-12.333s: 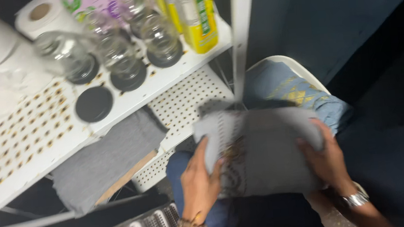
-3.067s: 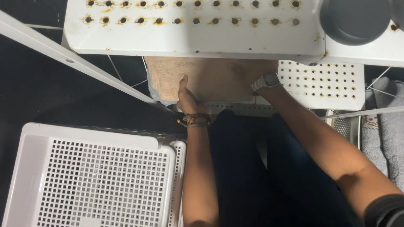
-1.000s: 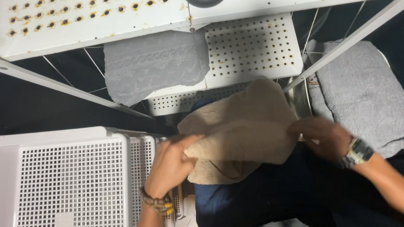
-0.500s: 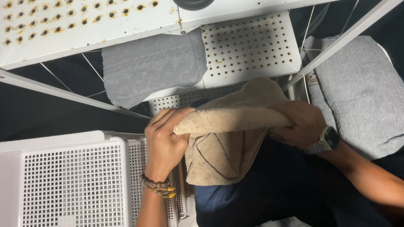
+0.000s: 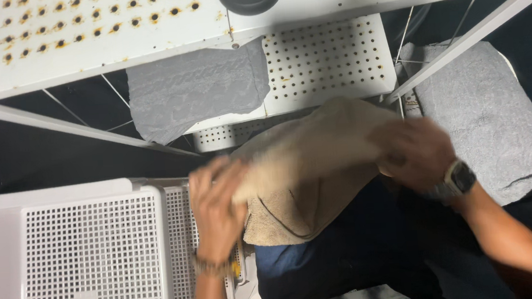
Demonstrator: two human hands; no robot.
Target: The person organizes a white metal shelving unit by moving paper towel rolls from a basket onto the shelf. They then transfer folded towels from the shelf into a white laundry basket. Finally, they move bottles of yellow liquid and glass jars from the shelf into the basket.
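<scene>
**Both hands on a tan towel below the rack**

The left hand [image 5: 216,202] is closed on the near-left edge of the beige terry-cloth towel [image 5: 309,165]; the right hand [image 5: 417,152], blurred, grips its right end. The towel hangs folded between them, over the person's lap, just below the white perforated metal shelf [image 5: 329,60] carrying a folded grey towel [image 5: 196,88]. A white slotted plastic basket [image 5: 77,262] sits left.

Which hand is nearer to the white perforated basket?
Left. The left hand grips the beige towel directly over the white perforated basket; the right hand holds the towel's other end, far from it.
</scene>
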